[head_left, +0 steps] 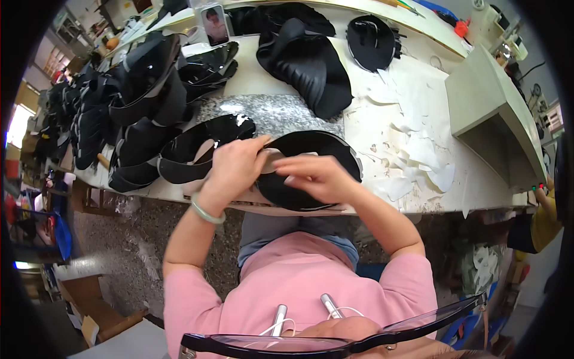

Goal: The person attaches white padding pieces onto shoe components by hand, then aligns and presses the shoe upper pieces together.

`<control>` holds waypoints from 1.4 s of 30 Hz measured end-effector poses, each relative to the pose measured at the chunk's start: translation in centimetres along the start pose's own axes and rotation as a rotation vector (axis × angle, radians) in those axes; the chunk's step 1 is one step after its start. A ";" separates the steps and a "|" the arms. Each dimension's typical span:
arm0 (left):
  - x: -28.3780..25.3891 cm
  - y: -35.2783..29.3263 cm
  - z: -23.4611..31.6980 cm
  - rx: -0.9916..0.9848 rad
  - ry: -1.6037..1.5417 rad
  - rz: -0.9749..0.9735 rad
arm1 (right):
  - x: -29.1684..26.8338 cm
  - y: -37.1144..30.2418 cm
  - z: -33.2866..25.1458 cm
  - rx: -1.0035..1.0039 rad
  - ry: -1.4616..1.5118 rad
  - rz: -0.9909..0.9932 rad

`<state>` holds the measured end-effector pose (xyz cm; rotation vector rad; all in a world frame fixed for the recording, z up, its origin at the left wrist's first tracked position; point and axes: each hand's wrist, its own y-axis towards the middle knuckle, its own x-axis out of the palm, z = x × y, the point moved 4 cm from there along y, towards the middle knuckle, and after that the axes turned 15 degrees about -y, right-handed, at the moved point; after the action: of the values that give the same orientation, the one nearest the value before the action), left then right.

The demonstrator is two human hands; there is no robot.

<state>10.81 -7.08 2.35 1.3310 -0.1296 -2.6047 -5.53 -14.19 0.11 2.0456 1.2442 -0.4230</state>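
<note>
A black oval, bowl-like piece [326, 143] with a thin light rim lies at the table's front edge, under both my hands. At its left side my left hand [238, 164], with a pale green bangle on the wrist, is closed with its thumb and fingers about a small pale rounded piece [272, 160]. My right hand [320, 178] reaches over the black oval piece from the right. Its fingers stretch toward the pale piece, slightly blurred; whether they touch it I cannot tell. A glossy black curved piece [179, 163] lies beside my left hand.
Black curved pieces [95, 113] are heaped on the left. A speckled stone slab [251, 110] lies behind my hands, with black padded pieces [308, 69] at its far side. Pale scraps [412, 155] cover the right. A grey angled hood [496, 113] and a propped phone [214, 25] stand farther off.
</note>
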 end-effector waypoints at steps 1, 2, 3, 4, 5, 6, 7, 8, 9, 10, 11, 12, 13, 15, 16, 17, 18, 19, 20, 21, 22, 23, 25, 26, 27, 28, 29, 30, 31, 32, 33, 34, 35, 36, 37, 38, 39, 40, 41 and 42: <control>0.0 1.1 0.7 -0.013 0.151 -0.079 | -1.7 -0.4 1.0 -0.001 0.043 0.089; 0.9 2.7 0.2 0.014 0.255 -0.204 | -3.2 -0.8 1.8 -0.005 0.086 0.182; 1.4 4.3 0.1 0.042 0.309 -0.303 | -4.0 -1.0 2.8 0.049 -0.016 0.208; 2.0 6.1 0.5 0.082 0.358 -0.408 | -4.6 -1.6 3.4 0.112 -0.125 0.239; 2.7 7.9 0.6 0.096 0.379 -0.470 | -3.8 -1.9 3.5 0.123 -0.215 0.176; 3.5 9.5 0.8 0.109 0.399 -0.531 | -1.9 -2.2 4.2 0.107 -0.258 0.027; 3.9 10.6 0.6 0.106 0.411 -0.535 | 0.0 -2.6 4.4 0.095 -0.394 -0.026; 4.4 11.7 0.4 0.100 0.420 -0.540 | 1.6 -2.6 4.4 0.082 -0.528 -0.085; 4.8 12.7 0.6 0.076 0.487 -0.556 | 2.5 -2.7 4.4 0.035 -0.798 -0.204; 5.2 13.2 0.8 0.086 0.482 -0.572 | 2.4 -3.0 4.4 0.054 -0.794 -0.204; 5.4 13.5 0.8 0.088 0.529 -0.587 | 2.0 -3.1 4.3 0.099 -0.845 -0.189; 5.5 13.7 0.9 0.090 0.576 -0.602 | 1.7 -3.3 4.3 0.144 -0.897 -0.175; 5.7 13.8 0.9 0.069 0.602 -0.615 | 1.4 -3.8 4.6 0.174 -0.912 -0.181; 5.7 14.1 0.7 0.072 0.593 -0.636 | -0.3 -5.0 4.7 0.235 -0.890 -0.168; 5.7 14.2 0.5 0.067 0.583 -0.641 | -1.1 -5.9 4.9 0.278 -0.874 -0.158; 5.8 14.3 0.5 0.065 0.581 -0.651 | -1.8 -7.3 5.8 0.371 -0.916 -0.150; 5.9 14.2 0.3 0.072 0.578 -0.659 | -2.6 -8.6 6.2 0.394 -1.016 -0.172; 5.8 14.1 0.0 0.101 0.562 -0.640 | -3.7 -9.8 6.7 0.428 -1.104 -0.172; 5.6 13.8 -0.4 0.125 0.547 -0.622 | -4.6 -10.8 7.2 0.458 -1.189 -0.171; 5.3 13.7 -0.4 0.132 0.544 -0.627 | -5.7 -11.4 7.1 0.469 -1.189 -0.173; 4.6 13.2 -0.2 0.151 0.503 -0.609 | -7.3 -11.8 6.5 0.492 -1.113 -0.077; 3.6 12.2 0.3 0.163 0.465 -0.592 | -8.4 -11.9 5.6 0.510 -1.030 0.017; 1.4 10.2 1.5 0.156 0.346 -0.556 | -8.5 -11.6 4.3 0.575 -0.660 0.000; 0.6 9.4 2.2 0.157 0.273 -0.555 | -8.0 -11.6 4.0 0.626 -0.306 -0.010; -0.4 8.3 2.9 0.146 0.206 -0.552 | -7.4 -11.6 3.9 0.591 -0.390 0.065; -1.2 7.1 3.1 0.112 0.164 -0.585 | -7.3 -11.4 3.7 0.589 -0.385 0.068; -1.9 5.8 3.7 0.056 0.102 -0.620 | -7.2 -11.3 3.9 0.657 -0.114 0.153; -2.5 4.3 4.2 -0.076 0.044 -0.640 | -7.0 -11.2 4.0 0.722 0.161 0.236; -2.6 2.6 4.1 -0.038 -0.042 -0.713 | -6.8 -10.6 3.9 0.681 0.275 0.297; -2.7 0.4 3.3 -0.042 -0.113 -0.735 | -6.5 -10.0 3.8 0.674 0.289 0.288; -2.2 -1.0 2.9 -0.283 -0.183 -0.816 | -6.2 -9.3 3.8 0.634 0.304 0.270; -1.8 -2.4 2.6 -0.525 -0.255 -0.890 | -5.8 -8.6 3.9 0.594 0.318 0.252; -1.3 -3.6 2.1 -0.551 -0.281 -0.945 | -5.3 -8.2 4.4 0.563 0.359 0.254; -0.8 -4.4 1.9 -0.575 -0.307 -1.000 | -5.1 -7.6 4.6 0.555 0.366 0.245; -0.8 -4.3 1.4 -0.580 -0.183 -1.048 | -4.8 -7.0 4.6 0.518 0.373 0.227; -0.4 -4.0 1.5 -0.592 -0.187 -1.044 | -4.3 -6.4 4.6 0.486 0.380 0.207; -0.4 -2.5 2.2 -0.390 -0.175 -0.764 | -4.0 -5.6 4.6 0.480 0.387 0.197; -0.6 -1.1 3.1 -0.189 -0.157 -0.483 | -4.0 -4.7 4.5 0.458 0.386 0.214; 0.5 -0.5 3.0 -0.047 -0.302 -0.345 | -3.9 -3.8 4.3 0.425 0.388 0.223; 1.8 0.3 2.5 0.105 -0.442 -0.205 | -3.6 -3.1 4.2 0.410 0.393 0.212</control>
<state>7.84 -7.85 2.45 0.8102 -0.2095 -3.0686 -9.70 -18.50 -1.93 2.6791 1.2140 -0.1878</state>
